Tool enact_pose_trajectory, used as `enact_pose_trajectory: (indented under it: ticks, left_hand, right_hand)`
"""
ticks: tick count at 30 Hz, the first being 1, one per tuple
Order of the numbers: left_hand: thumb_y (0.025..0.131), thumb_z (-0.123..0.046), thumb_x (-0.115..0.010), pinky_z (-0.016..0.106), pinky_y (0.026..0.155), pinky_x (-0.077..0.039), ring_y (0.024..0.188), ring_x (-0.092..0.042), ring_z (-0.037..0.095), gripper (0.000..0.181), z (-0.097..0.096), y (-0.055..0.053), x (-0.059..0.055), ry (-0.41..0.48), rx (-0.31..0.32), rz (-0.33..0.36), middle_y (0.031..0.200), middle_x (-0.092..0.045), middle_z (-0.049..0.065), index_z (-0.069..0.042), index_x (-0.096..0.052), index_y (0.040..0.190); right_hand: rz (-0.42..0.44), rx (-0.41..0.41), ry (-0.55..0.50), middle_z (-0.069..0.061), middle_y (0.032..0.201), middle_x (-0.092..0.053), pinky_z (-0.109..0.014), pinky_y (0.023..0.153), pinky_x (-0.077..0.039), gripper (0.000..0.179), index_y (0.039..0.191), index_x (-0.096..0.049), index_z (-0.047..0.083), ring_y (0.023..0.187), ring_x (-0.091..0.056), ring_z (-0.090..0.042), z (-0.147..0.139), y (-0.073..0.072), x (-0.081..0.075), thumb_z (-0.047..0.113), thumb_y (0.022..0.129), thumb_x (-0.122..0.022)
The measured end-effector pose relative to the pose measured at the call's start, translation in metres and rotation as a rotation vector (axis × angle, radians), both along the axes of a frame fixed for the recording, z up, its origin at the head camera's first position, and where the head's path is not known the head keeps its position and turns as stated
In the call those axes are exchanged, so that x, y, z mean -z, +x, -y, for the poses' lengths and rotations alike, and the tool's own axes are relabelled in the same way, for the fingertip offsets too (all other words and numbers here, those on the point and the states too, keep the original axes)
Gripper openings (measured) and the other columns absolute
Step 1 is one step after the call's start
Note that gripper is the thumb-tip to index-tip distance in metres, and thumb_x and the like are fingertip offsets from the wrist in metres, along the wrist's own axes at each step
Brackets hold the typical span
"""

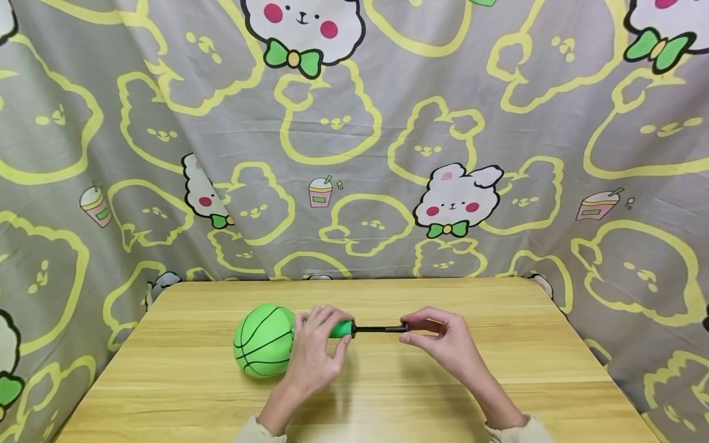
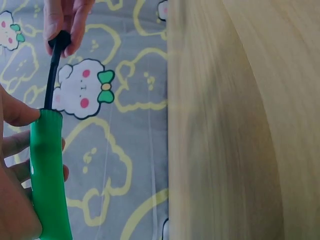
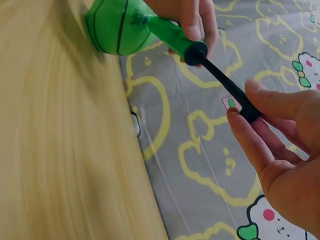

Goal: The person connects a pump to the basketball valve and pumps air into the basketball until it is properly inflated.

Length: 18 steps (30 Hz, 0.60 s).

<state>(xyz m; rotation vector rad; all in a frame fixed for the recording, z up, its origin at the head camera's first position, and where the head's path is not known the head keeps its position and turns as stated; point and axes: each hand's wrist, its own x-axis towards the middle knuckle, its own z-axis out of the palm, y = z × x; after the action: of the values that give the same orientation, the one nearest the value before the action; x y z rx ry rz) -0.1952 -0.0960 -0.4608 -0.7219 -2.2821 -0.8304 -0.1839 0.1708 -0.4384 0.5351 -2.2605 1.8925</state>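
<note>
Head camera view: A person in cream-coloured sleeves (image 1: 517,429) is working with both bare hands above a pale, wood-grained table (image 1: 415,403), where a slim green cylindrical hand pump with black fittings (image 1: 341,330) is lying sideways in the grip, its long axis running left to right, nearly level with the table's far edge. The pump's left end is pointing at a round, bright green ball with black basketball lines (image 1: 263,346), which is sitting on the left part of the table, just beside the left hand; in the right wrist view, the barrel's narrow end is meeting the ball's side. The left hand (image 1: 317,352) is wrapping its fingers and thumb around the green barrel. From the barrel's black end cap (image 3: 194,53), a thin, straight black rod (image 1: 378,330) is reaching out to the right along the same line. The right hand (image 1: 450,343) is pinching the small black handle (image 3: 250,112) at the rod's far end between thumb and fingers. Seen from the left wrist, the barrel is running up the frame and the rod is leaning slightly to the right toward the other hand. Behind the table, a grey fabric curtain printed with yellow outlines and white cartoon animals (image 1: 388,80) is hanging in soft folds.
</note>
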Motion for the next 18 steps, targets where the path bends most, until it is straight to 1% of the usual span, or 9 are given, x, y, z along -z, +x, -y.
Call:
enact_pose_trajectory:
  ticks: [3,5,12,14,18]
  left_hand:
    - [0.082,-0.019,-0.072,0.049,0.09,-0.036,0.099,-0.058,0.017,0.027,-0.002,0.001,0.001,0.006,0.007,-0.009,0.106,-0.068,-0.004,-0.017,-0.071,0.11]
    - [0.082,-0.018,-0.073,0.049,0.089,-0.035,0.098,-0.057,0.017,0.027,-0.003,0.002,0.001,0.009,0.01,-0.002,0.106,-0.068,-0.005,-0.018,-0.071,0.109]
    - [0.083,-0.017,-0.074,0.047,0.09,-0.034,0.098,-0.056,0.015,0.027,-0.007,0.006,0.0,0.003,0.021,0.039,0.106,-0.067,-0.007,-0.021,-0.072,0.109]
    - [0.083,-0.016,-0.075,0.048,0.09,-0.034,0.099,-0.056,0.015,0.027,-0.008,0.006,0.0,-0.002,0.025,0.044,0.106,-0.066,-0.007,-0.021,-0.072,0.109]
    - [0.083,-0.016,-0.075,0.048,0.091,-0.034,0.101,-0.055,0.016,0.028,-0.009,0.007,0.0,-0.011,0.024,0.052,0.107,-0.066,-0.007,-0.021,-0.071,0.11]
  right_hand:
    - [-0.012,0.007,0.001,-0.012,0.104,-0.075,-0.034,0.073,-0.06,0.025,0.102,-0.078,0.009,0.099,-0.074,-0.024,0.005,0.002,0.001,0.007,0.079,-0.088]
    - [-0.022,0.008,0.0,-0.01,0.102,-0.076,-0.034,0.073,-0.06,0.024,0.101,-0.078,0.009,0.097,-0.074,-0.023,0.009,0.002,0.002,0.007,0.078,-0.088]
    - [-0.071,-0.008,-0.049,-0.019,0.102,-0.074,-0.036,0.077,-0.06,0.024,0.101,-0.077,0.002,0.094,-0.074,-0.023,0.021,0.003,0.01,0.001,0.078,-0.086]
    - [-0.068,-0.008,-0.066,-0.018,0.101,-0.074,-0.037,0.077,-0.06,0.025,0.101,-0.076,0.001,0.094,-0.074,-0.025,0.024,0.004,0.011,0.0,0.078,-0.086]
    - [-0.055,-0.007,-0.09,-0.021,0.101,-0.072,-0.037,0.075,-0.06,0.025,0.101,-0.076,0.0,0.093,-0.074,-0.027,0.03,0.006,0.014,0.001,0.078,-0.086]
